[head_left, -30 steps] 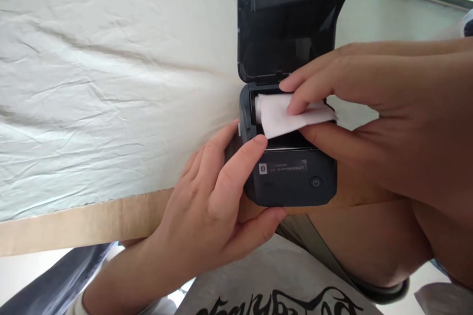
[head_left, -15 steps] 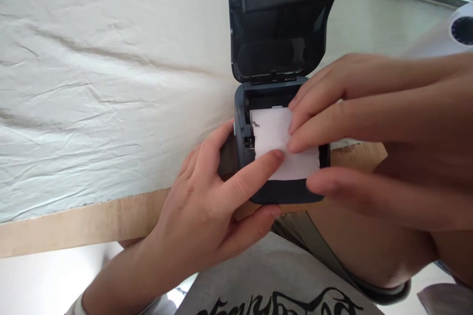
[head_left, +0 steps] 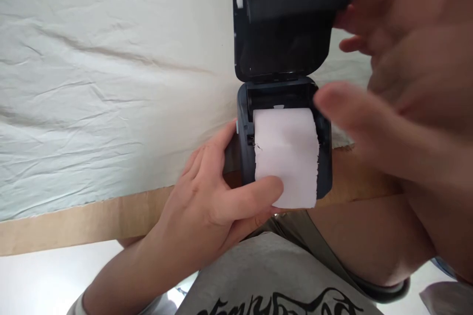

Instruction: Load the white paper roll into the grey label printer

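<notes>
A small dark label printer (head_left: 244,108) sits at the edge with its lid (head_left: 284,44) raised. Inside lies a roll of white paper (head_left: 288,142), its loose end drawn over the printer's front and ragged along the right side. My left hand (head_left: 214,197) is wrapped round the printer's left and front, one finger pressing the paper strip down. At the lid's upper right edge, the fingers of my right hand (head_left: 399,59) are hooked round it, partly hidden and blurred. Its thumb stands apart, above the printer's right side.
A pale, creased cloth (head_left: 111,83) covers the table, and a bare wooden edge (head_left: 92,219) runs along its front. My lap with a grey printed shirt (head_left: 273,280) is just below.
My right hand has left the paper and moved up to the lid, which has tilted up slightly. The paper end now reaches further over the front; my left finger has slid down with it.
</notes>
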`<state>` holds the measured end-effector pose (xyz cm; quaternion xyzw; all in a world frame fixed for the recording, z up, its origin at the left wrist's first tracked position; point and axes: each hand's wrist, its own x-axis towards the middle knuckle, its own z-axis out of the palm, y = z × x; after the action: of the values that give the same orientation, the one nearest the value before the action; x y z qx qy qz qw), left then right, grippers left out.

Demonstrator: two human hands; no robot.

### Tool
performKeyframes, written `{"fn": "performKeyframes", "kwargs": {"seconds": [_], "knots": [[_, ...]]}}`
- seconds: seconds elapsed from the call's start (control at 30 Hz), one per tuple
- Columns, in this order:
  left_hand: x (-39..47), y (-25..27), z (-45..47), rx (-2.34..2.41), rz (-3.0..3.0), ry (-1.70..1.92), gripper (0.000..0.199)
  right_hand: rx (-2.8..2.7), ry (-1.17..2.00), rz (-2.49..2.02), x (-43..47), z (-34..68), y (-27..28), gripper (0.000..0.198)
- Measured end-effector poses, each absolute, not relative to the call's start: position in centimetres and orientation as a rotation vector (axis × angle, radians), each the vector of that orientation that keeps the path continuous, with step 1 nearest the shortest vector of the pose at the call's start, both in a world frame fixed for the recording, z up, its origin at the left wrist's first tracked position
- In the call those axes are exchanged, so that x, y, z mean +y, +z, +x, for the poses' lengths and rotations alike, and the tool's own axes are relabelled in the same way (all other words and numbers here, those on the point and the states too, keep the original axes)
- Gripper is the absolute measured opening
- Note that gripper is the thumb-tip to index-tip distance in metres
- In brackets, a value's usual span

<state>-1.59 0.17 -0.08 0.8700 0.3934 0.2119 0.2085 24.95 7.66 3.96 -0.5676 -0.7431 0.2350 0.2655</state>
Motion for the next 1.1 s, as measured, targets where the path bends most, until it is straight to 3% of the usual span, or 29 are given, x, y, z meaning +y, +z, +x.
{"fn": "performKeyframes", "kwargs": {"seconds": [0.07, 0.2, 0.27, 0.5, 0.73, 0.97, 1.1], "knots": [[0.2, 0.0, -1.6, 1.09, 2.42, 0.583, 0.025, -2.005, 0.516, -1.511, 7.0, 25.7, 3.5, 0.088], [0.3, 0.0, -1.5, 1.098, 2.409, 0.6, 0.023, -2.112, 0.488, -1.296, 6.0, 26.6, 3.3, 0.046], [0.3, -0.1, -1.5, 1.106, 2.41, 0.598, 0.023, -2.261, 0.548, -1.244, 6.1, 26.9, 3.0, 0.036], [0.4, -0.7, -1.3, 1.148, 2.502, 0.636, 0.072, -2.305, 0.824, -1.163, 7.9, 27.8, 2.2, 0.041], [0.4, -1.2, -1.1, 1.207, 2.478, 0.752, 0.067, -2.256, 0.968, -1.169, 8.5, 27.8, 1.7, 0.047], [-0.1, -0.6, -0.4, 1.277, 2.577, 0.735, 0.092, -2.128, 0.81, -1.281, 7.5, 28.5, -0.7, 0.068], [-0.2, -0.4, -0.2, 1.289, 2.542, 0.705, 0.093, -2.152, 0.8, -1.294, 7.1, 28.5, -0.8, 0.077]]}}
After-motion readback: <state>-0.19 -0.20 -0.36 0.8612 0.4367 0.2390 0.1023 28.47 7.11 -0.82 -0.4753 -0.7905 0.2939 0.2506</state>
